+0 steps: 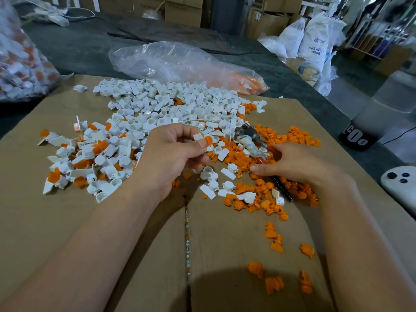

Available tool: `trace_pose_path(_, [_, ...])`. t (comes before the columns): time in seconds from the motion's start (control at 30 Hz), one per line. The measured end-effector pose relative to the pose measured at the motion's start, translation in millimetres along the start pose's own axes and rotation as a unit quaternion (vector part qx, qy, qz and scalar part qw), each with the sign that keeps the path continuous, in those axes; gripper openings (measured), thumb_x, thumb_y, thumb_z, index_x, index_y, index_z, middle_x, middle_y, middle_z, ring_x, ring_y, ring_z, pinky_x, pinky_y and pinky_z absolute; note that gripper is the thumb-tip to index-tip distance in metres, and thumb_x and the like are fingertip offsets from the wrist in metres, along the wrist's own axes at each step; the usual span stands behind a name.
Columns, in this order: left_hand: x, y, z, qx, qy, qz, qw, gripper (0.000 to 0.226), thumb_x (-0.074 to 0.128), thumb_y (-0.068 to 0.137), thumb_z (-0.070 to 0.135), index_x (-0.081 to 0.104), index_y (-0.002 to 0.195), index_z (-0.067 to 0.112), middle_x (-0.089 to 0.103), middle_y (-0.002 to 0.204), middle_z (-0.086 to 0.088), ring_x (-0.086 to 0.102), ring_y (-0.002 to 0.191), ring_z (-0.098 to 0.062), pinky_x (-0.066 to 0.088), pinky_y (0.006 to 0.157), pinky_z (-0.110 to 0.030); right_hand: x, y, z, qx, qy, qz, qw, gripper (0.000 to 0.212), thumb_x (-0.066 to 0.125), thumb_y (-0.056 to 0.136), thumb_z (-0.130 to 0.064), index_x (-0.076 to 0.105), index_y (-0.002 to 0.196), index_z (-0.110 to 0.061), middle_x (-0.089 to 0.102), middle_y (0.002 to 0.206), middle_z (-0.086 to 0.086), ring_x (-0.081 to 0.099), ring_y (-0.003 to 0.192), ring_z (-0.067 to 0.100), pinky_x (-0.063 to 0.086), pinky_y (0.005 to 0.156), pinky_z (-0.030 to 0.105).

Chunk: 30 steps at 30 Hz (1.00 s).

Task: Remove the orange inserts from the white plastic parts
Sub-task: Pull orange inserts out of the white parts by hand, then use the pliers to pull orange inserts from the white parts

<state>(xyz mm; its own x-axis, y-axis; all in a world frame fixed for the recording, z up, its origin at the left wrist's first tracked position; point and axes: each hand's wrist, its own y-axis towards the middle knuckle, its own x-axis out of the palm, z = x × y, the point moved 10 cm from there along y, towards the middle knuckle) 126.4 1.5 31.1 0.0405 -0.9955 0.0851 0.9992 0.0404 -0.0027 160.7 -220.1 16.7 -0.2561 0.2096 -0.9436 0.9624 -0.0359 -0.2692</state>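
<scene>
My left hand (pixel 173 154) pinches a small white plastic part with an orange insert (pixel 203 138) between thumb and fingers, above the cardboard. My right hand (pixel 290 163) lies over the handles of red-handled pliers (pixel 252 140), whose worn metal head points away from me; its fingers curl on the handles. A big heap of white parts (pixel 171 104) lies behind, with unsorted white-and-orange pieces (pixel 85 158) to the left. Loose orange inserts (pixel 281 140) are scattered to the right and near me.
Flattened cardboard (pixel 67 221) covers the table. A clear plastic bag (pixel 175 61) lies at the back, another bag of parts (pixel 20 64) at far left. A black bottle (pixel 360 136) and a white device (pixel 403 183) sit right of the cardboard. Sacks and boxes stand behind.
</scene>
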Motion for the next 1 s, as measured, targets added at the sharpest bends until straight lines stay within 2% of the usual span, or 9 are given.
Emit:
trace_pose_path(0.1, [-0.3, -0.3, -0.2, 0.001, -0.002, 0.002, 1.0, 0.012, 0.061, 0.081, -0.006, 0.06, 0.077, 0.006, 0.059, 0.065, -0.011, 0.06, 0.047, -0.009, 0.051, 0.045, -0.019, -4.5, 3.6, 6.5, 0.02, 0.005, 0.032, 0.999, 0.075, 0.06, 0.067, -0.068, 0.056, 0.116, -0.012, 0.057, 0.115, 0.009, 0.052, 0.093, 0.021, 0.044, 0.083, 0.035])
trace_pose_path(0.2, [-0.6, -0.5, -1.3, -0.001, -0.001, 0.002, 1.0, 0.013, 0.06, 0.082, -0.006, 0.06, 0.078, 0.006, 0.059, 0.066, -0.011, 0.061, 0.048, -0.009, 0.051, 0.046, -0.018, -4.7, 5.7, 9.4, 0.029, 0.032, 0.04, 0.998, 0.063, 0.065, 0.068, -0.063, 0.061, 0.104, -0.012, 0.061, 0.103, 0.008, 0.049, 0.075, 0.014, 0.04, 0.064, 0.029])
trace_pose_path(0.33, [-0.6, 0.1, -2.0, -0.002, -0.002, 0.002, 1.0, 0.013, 0.059, 0.083, -0.006, 0.06, 0.079, 0.006, 0.059, 0.065, -0.01, 0.061, 0.048, -0.009, 0.051, 0.046, -0.018, -8.5, 6.2, 10.3, 0.032, 0.039, 0.063, 0.997, 0.059, 0.067, 0.069, -0.058, 0.063, 0.1, -0.008, 0.062, 0.097, 0.01, 0.052, 0.075, 0.015, 0.045, 0.064, 0.032])
trace_pose_path(0.43, [-0.6, 0.6, -2.7, -0.002, -0.006, 0.003, 1.0, 0.013, 0.059, 0.083, -0.006, 0.061, 0.08, 0.007, 0.06, 0.066, -0.009, 0.061, 0.048, -0.009, 0.052, 0.047, -0.019, -13.6, 4.8, 7.4, 0.029, 0.021, 0.081, 0.996, 0.041, 0.063, 0.076, -0.049, 0.065, 0.086, -0.01, 0.052, 0.069, 0.005, 0.045, 0.06, 0.013, 0.029, 0.047, 0.028])
trace_pose_path(0.53, [-2.6, 2.0, -4.7, -0.008, -0.024, 0.01, 1.0, 0.013, 0.059, 0.083, -0.006, 0.06, 0.079, 0.007, 0.06, 0.059, -0.005, 0.061, 0.048, -0.009, 0.051, 0.046, -0.019, -19.2, 4.7, 6.2, 0.035, 0.02, 0.113, 0.993, 0.034, 0.056, 0.082, -0.04, 0.055, 0.064, -0.011, 0.04, 0.058, 0.002, 0.039, 0.051, 0.014, 0.022, 0.044, 0.026])
trace_pose_path(0.6, [-4.0, 2.9, -6.1, -0.012, -0.041, 0.011, 0.999, 0.014, 0.058, 0.084, -0.005, 0.059, 0.078, 0.007, 0.06, 0.053, 0.001, 0.062, 0.048, -0.009, 0.051, 0.045, -0.018, -19.8, 4.0, 3.8, 0.035, -0.02, 0.125, 0.991, 0.035, 0.053, 0.086, -0.035, 0.045, 0.06, -0.013, 0.039, 0.058, 0.002, 0.037, 0.051, 0.015, 0.022, 0.044, 0.026])
trace_pose_path(0.8, [-4.5, 3.5, -7.2, -0.009, -0.085, 0.011, 0.996, 0.018, 0.058, 0.085, -0.004, 0.058, 0.073, 0.009, 0.06, 0.051, 0.005, 0.061, 0.048, -0.009, 0.049, 0.044, -0.018, -27.5, 0.0, -9.7, -0.017, 0.004, 0.15, 0.989, 0.005, 0.052, 0.083, -0.017, 0.05, 0.083, -0.012, 0.047, 0.073, 0.001, 0.042, 0.063, 0.012, 0.025, 0.049, 0.028])
trace_pose_path(0.9, [-4.3, 3.8, -6.2, 0.0, -0.107, 0.018, 0.994, 0.016, 0.058, 0.086, -0.002, 0.057, 0.075, 0.01, 0.061, 0.054, 0.004, 0.062, 0.05, -0.009, 0.049, 0.045, -0.018, -42.3, -16.1, -28.3, -0.089, 0.059, 0.217, 0.97, 0.011, 0.052, 0.084, -0.018, 0.047, 0.093, -0.019, 0.043, 0.074, -0.01, 0.04, 0.065, 0.007, 0.029, 0.051, 0.025])
trace_pose_path(1.0, [-7.1, 4.1, -3.4, 0.018, -0.134, 0.034, 0.99, 0.015, 0.058, 0.085, -0.002, 0.057, 0.075, 0.01, 0.061, 0.059, 0.001, 0.063, 0.053, -0.01, 0.05, 0.045, -0.019, -50.2, -36.9, -49.1, -0.16, 0.094, 0.254, 0.949, 0.018, 0.053, 0.081, -0.017, 0.052, 0.099, -0.018, 0.046, 0.075, -0.011, 0.044, 0.067, 0.008, 0.032, 0.053, 0.024])
